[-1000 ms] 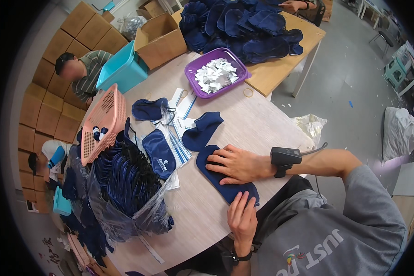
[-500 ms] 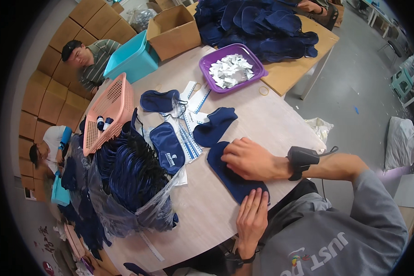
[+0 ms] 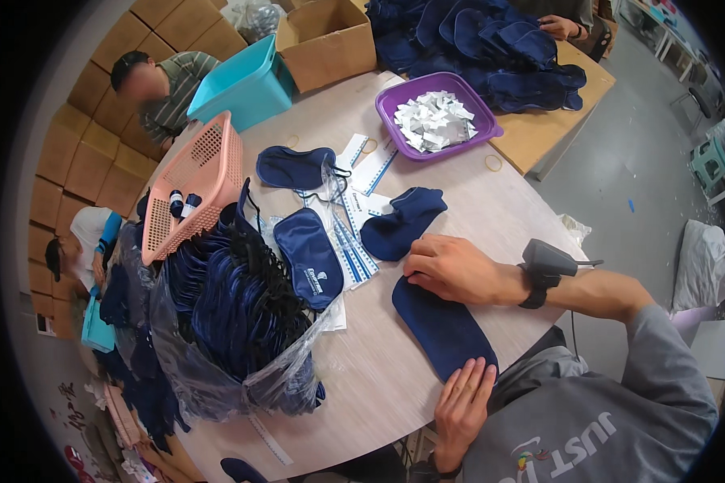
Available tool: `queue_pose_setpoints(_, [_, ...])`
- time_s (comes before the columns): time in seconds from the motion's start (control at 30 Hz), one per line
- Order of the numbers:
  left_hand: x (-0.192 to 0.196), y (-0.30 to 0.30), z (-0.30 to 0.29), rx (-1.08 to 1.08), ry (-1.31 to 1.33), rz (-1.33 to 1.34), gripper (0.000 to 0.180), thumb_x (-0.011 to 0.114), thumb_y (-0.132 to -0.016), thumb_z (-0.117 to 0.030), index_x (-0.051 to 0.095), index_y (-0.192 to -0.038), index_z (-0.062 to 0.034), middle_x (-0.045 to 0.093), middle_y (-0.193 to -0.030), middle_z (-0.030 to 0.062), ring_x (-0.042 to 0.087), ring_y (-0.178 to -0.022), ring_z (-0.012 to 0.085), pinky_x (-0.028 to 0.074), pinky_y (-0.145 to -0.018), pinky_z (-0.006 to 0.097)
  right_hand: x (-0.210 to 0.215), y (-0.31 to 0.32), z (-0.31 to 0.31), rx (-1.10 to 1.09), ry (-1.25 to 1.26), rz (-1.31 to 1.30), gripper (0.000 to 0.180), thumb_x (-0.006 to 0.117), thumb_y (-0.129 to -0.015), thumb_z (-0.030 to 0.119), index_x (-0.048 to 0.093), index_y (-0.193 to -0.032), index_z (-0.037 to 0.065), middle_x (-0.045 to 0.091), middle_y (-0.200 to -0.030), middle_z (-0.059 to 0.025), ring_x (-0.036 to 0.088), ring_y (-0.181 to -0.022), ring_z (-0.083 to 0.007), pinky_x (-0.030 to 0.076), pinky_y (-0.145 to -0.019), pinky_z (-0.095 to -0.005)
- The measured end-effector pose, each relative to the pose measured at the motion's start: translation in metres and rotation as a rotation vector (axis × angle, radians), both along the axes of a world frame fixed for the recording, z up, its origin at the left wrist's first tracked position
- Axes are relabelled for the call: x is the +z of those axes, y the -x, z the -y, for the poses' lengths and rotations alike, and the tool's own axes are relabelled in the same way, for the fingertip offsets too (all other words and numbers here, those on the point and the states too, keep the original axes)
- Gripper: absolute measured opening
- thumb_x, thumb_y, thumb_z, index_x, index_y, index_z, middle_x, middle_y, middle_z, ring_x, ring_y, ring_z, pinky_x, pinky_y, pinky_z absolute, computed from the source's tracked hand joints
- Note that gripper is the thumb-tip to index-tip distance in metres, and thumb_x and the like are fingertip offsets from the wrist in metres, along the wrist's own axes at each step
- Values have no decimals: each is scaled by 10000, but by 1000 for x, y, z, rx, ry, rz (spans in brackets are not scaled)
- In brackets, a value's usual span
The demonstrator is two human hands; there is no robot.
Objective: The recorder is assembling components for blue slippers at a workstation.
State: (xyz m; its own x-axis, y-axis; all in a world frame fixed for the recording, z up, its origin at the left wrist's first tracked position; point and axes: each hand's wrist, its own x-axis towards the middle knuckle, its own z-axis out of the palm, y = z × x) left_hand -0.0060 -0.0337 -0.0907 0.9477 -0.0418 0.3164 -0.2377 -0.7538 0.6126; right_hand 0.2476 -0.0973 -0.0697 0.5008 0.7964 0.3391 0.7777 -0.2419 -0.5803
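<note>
A flat dark blue cloth piece with rounded ends (image 3: 445, 324) lies on the pale table in front of me. My left hand (image 3: 464, 406) rests on its near end, fingers stretched out flat and side by side. At the far end my right hand (image 3: 451, 270) has its fingers curled down onto the cloth's edge; the fingertips are partly hidden. Just beyond it lies a dark blue sock-like piece (image 3: 403, 225). Left of that are a shiny blue eye mask with white print (image 3: 308, 259) and another dark blue eye mask (image 3: 296, 167).
White and blue printed strips (image 3: 353, 251) lie among the masks. A clear bag of stacked blue masks (image 3: 234, 306) stands left, beside a pink basket (image 3: 234, 153). Farther back are a purple tray of white packets (image 3: 387, 105), a turquoise bin (image 3: 242, 113) and a cardboard box (image 3: 330, 48). Other people sit around.
My right hand has slid away from the middle of the cloth to its far end, baring more of it. My left hand stays on the near end. The whole view has shifted slightly.
</note>
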Motion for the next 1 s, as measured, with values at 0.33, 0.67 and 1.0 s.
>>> queue_pose_setpoints(0.33, [-5,3,3,26,-102,-22,298,684,-948,-43,762,-1235,-68,741,-1286,110,673,-1256,275,469,-1103,430,-19,-4,-7,-71,82,-50,138,691,-958,153,641,-1062,76,592,-1028,-104,634,-999,-301,547,-811,-425])
queue_pose_setpoints(0.67, [3,3,-3,108,0,-25,274,687,-931,-17,754,-1196,-28,769,-1199,117,706,-1188,279,489,-1081,440,-10,17,0,23,26,221,290,666,-986,234,614,-1216,64,578,-1160,-124,591,-1075,-300,500,-905,-413])
queue_pose_setpoints(1.0, [22,-6,-7,66,-70,15,253,650,-948,11,758,-1175,-18,775,-1168,132,732,-1148,292,534,-1035,436,-31,31,6,47,159,310,559,474,-1069,428,463,-1496,66,504,-1447,-176,483,-1339,-314,378,-1110,-471])
